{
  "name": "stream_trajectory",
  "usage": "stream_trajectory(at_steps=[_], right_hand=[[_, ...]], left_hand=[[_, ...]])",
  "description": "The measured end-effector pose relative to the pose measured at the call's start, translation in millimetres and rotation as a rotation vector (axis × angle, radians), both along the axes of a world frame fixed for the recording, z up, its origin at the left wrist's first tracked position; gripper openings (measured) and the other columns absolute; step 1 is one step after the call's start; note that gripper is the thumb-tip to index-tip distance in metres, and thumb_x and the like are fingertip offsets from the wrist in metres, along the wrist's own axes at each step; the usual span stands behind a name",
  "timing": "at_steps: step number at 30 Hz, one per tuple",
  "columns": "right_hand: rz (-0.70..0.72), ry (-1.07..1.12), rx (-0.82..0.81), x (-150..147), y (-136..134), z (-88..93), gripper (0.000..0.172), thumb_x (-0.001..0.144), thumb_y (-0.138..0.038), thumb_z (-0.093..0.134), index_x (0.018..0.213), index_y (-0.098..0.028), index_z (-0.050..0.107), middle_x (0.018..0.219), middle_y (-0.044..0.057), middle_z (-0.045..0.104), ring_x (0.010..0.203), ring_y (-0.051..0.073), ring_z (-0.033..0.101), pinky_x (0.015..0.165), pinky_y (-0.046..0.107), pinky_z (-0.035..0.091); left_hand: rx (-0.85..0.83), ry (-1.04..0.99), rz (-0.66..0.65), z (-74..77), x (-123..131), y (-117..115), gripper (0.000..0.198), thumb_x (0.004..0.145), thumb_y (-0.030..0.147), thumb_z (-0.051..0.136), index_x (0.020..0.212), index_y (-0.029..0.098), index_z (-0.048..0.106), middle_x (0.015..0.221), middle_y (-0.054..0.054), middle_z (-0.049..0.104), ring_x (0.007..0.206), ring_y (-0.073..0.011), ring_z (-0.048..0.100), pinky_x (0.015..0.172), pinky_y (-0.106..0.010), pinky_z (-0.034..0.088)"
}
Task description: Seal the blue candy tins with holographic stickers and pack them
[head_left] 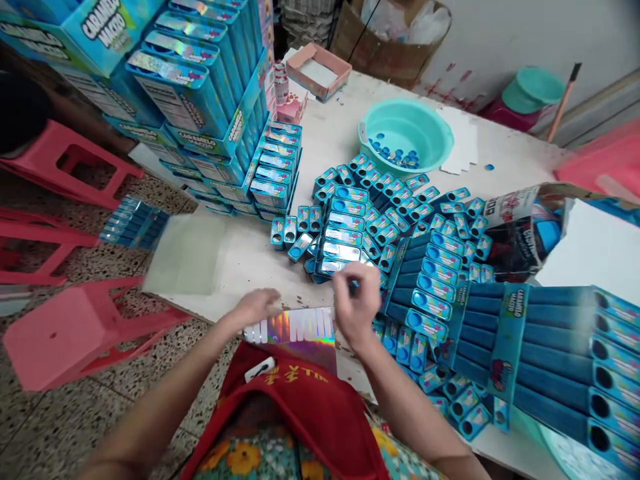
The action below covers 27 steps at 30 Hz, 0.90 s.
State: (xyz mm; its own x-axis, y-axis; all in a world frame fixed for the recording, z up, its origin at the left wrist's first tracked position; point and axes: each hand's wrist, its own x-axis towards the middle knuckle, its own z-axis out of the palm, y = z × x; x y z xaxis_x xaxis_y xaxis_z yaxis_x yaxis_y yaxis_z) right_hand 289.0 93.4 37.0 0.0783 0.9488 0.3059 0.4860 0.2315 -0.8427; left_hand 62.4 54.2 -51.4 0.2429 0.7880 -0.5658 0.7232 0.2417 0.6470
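My left hand (254, 307) is spread with fingers stretched out, over the left end of a shiny rainbow-silver sheet of stickers (303, 325) at the table's front edge. Just right of the sheet, my right hand (357, 300) is raised with its fingers curled into a pinch. Whatever it may hold is too small or hidden to make out. Beyond my right hand lies a row of blue boxes (345, 233) with shiny top labels, and many small loose blue boxes (395, 190) surround it.
A turquoise basin (407, 130) with small blue discs stands behind the boxes. Packed blue display boxes (200, 100) are stacked at the left. More long blue boxes (550, 347) extend to the right. A greenish flat sheet (187, 253) lies left; pink stools (55, 333) stand on the floor.
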Motion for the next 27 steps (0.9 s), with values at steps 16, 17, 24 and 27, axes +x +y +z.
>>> stream_trajectory(at_steps=[16, 17, 24, 27], right_hand=[[0.692, -0.592, -0.16, -29, -102, -115.6, 0.022, 0.089, -0.02, 0.047, 0.106, -0.022, 0.061, 0.117, 0.011, 0.06, 0.1, 0.025, 0.051, 0.081, 0.041, 0.046], [0.691, -0.599, -0.162, -28, -101, -112.6, 0.017, 0.088, -0.02, 0.049, 0.099, -0.022, 0.062, 0.112, 0.01, 0.061, 0.098, 0.025, 0.052, 0.079, 0.04, 0.046], [0.613, -0.36, -0.306, -22, -77, -46.9, 0.009, 0.086, -0.02, 0.053, 0.078, -0.021, 0.058, 0.074, 0.002, 0.06, 0.072, 0.018, 0.055, 0.067, 0.03, 0.043], [0.52, -0.132, -0.388, -15, -56, -7.7, 0.01, 0.085, -0.025, 0.056, 0.076, -0.021, 0.056, 0.071, 0.0, 0.059, 0.068, 0.015, 0.055, 0.064, 0.027, 0.042]], left_hand=[[0.056, 0.098, -0.021, -26.2, 11, -49, 0.032, 0.087, 0.033, 0.038, 0.077, 0.021, 0.066, 0.077, 0.0, 0.068, 0.074, -0.0155, 0.059, 0.068, -0.024, 0.035], [0.047, 0.094, -0.015, -28.2, 11, -49, 0.031, 0.087, 0.032, 0.039, 0.077, 0.021, 0.066, 0.077, 0.0, 0.068, 0.074, -0.0157, 0.059, 0.068, -0.024, 0.035], [0.147, -0.066, 0.261, -0.6, 16, -46, 0.031, 0.088, 0.038, 0.039, 0.096, 0.019, 0.063, 0.103, -0.008, 0.065, 0.098, -0.0204, 0.057, 0.087, -0.031, 0.039], [0.119, -0.476, 0.331, 38.6, 26, -35, 0.037, 0.087, 0.043, 0.042, 0.114, 0.02, 0.054, 0.11, -0.008, 0.062, 0.094, -0.0173, 0.058, 0.08, -0.027, 0.044]])
